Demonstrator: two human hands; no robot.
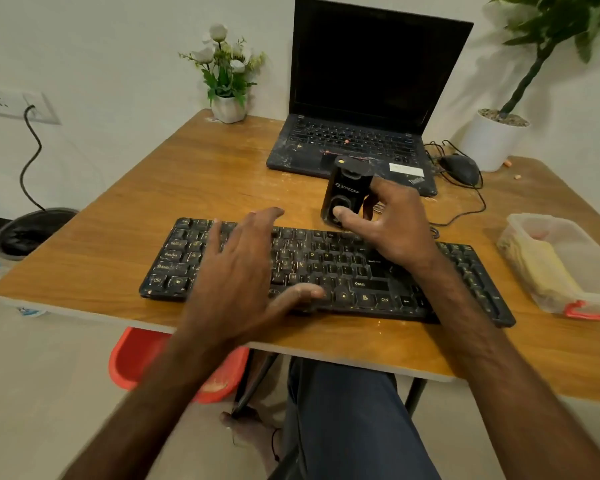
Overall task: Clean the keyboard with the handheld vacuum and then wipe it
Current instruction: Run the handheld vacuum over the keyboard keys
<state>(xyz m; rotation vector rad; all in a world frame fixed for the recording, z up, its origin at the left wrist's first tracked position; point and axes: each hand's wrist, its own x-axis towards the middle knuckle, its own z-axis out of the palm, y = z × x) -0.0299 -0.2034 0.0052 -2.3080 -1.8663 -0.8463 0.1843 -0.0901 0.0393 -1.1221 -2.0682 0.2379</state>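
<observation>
The brown wooden table (101, 237) carries a long black keyboard (326, 265), dusty with pale specks, lying along its near edge. Behind the keyboard stands an open black laptop (378, 64) with a dark screen. To the keyboard's right sits a clear plastic container (575, 251) holding a folded yellow cloth (534, 268). The left hand (236, 268) is spread flat over the keyboard's left half, fingers straight and blurred, holding nothing. The right hand (395, 226) grips a small black handheld vacuum (345, 192) upright just behind the keyboard's far edge, thumb pressed on its front. A black wired mouse (459, 168) lies farther behind, to the right.
</observation>
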